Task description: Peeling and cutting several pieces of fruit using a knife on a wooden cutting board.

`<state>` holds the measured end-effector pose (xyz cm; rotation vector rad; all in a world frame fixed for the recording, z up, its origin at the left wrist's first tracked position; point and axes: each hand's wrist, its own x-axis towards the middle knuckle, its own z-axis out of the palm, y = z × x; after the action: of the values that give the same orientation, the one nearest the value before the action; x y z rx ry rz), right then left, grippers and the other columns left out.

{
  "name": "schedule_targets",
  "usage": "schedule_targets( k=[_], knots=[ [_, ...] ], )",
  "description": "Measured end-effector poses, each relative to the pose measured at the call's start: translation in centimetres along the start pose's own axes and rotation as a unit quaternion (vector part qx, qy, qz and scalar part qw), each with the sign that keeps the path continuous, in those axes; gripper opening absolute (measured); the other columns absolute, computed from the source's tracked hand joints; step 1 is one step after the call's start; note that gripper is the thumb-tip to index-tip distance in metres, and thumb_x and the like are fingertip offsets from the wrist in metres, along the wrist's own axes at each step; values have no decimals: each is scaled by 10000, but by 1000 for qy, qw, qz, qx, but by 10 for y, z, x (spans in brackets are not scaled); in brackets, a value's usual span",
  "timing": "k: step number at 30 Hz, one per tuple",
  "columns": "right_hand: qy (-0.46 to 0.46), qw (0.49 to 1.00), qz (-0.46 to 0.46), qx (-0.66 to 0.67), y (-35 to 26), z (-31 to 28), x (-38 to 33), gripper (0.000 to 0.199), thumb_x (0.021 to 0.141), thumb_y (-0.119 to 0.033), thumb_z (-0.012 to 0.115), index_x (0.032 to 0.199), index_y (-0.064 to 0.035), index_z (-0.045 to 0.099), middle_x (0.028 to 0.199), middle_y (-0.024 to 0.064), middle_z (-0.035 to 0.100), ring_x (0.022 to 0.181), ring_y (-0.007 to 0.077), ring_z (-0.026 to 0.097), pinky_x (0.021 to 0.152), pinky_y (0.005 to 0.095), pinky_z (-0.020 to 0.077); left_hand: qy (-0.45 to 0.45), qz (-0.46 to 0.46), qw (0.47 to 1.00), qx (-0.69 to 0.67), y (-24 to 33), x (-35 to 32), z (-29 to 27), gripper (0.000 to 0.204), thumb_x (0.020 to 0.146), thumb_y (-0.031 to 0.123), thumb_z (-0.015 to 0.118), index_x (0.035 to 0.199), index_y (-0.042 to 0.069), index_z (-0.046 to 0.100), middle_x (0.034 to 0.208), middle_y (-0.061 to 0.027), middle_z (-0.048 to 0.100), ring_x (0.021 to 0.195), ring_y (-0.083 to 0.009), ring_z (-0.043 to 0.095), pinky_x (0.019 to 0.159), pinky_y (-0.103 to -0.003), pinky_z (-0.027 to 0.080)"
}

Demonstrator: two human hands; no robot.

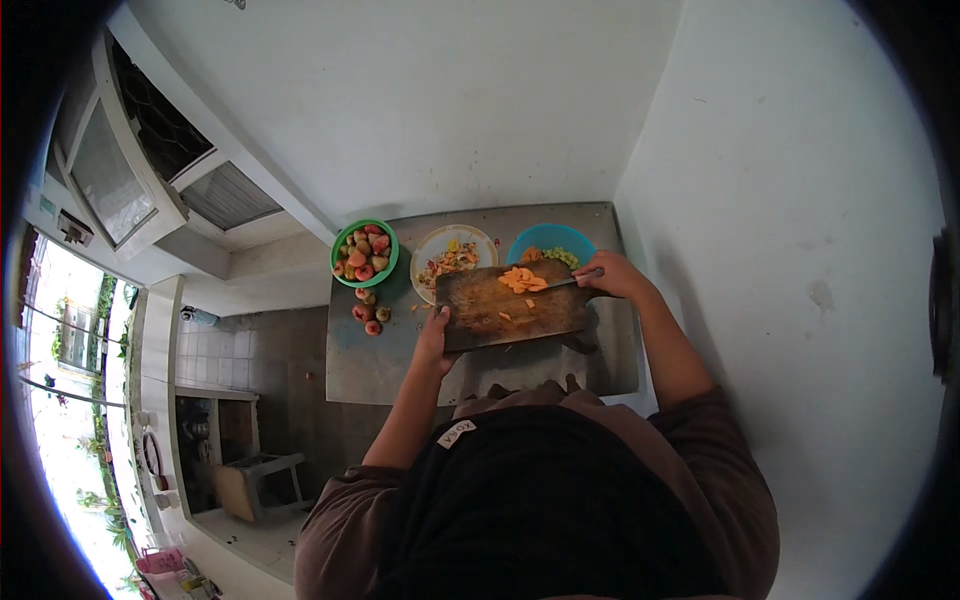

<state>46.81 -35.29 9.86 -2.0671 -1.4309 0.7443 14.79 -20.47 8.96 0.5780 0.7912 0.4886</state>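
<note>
A worn wooden cutting board (pixel 480 315) is held up above the table, its left edge gripped by my left hand (pixel 435 330). My right hand (pixel 615 275) is closed round the handle of a knife (pixel 568 283), whose blade lies against a heap of orange chopped pieces (pixel 522 280) near the board's far edge. One loose orange piece lies lower on the board. Just beyond the board stands a blue bowl (pixel 518 243) with green and orange cut pieces in it. Part of the bowl is hidden behind the board.
A white plate (pixel 425 245) of peelings and scraps sits left of the blue bowl. At the table's far left, a green basket (pixel 394 262) holds reddish fruit, with several more fruits (pixel 368 313) beside it. The grey table (pixel 390 375) meets walls behind and at right.
</note>
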Motion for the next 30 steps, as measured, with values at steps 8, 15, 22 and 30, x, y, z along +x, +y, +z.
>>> schedule_targets(
  k=[8, 15, 22, 30],
  knots=[
    [-88, 993, 67, 36, 39, -3, 57, 299, 746, -320, 694, 992, -150, 674, 972, 105, 638, 838, 213, 600, 740, 338, 457, 23, -10, 1000, 2, 5, 2, 6, 350, 901, 227, 467, 1217, 111, 367, 1130, -93, 504, 1000, -265, 542, 856, -448, 461],
    [-64, 994, 73, 46, 37, -11, 59, 323, 783, -321, 655, 999, -80, 655, 892, 90, 644, 800, 180, 581, 754, 318, 446, 9, -22, 999, 34, 10, 3, 15, 358, 911, 212, 418, 1245, 112, 338, 1158, -101, 491, 1007, -260, 544, 853, -440, 470],
    [-100, 978, 94, 156, -14, -12, 12, 319, 773, -318, 665, 973, -70, 650, 903, 70, 646, 822, 173, 583, 742, 309, 447, 3, -29, 999, 17, 5, 8, 6, 364, 919, 205, 398, 1257, 90, 328, 1162, -115, 489, 1014, -257, 547, 873, -447, 461],
    [-68, 991, 86, 73, -10, -2, 5, 268, 727, -320, 695, 873, -95, 690, 889, 88, 653, 866, 204, 596, 743, 328, 454, -33, -12, 999, -2, 0, 3, 11, 347, 917, 203, 402, 1237, 84, 341, 1163, -108, 488, 1014, -258, 544, 862, -440, 465]
  ],
)
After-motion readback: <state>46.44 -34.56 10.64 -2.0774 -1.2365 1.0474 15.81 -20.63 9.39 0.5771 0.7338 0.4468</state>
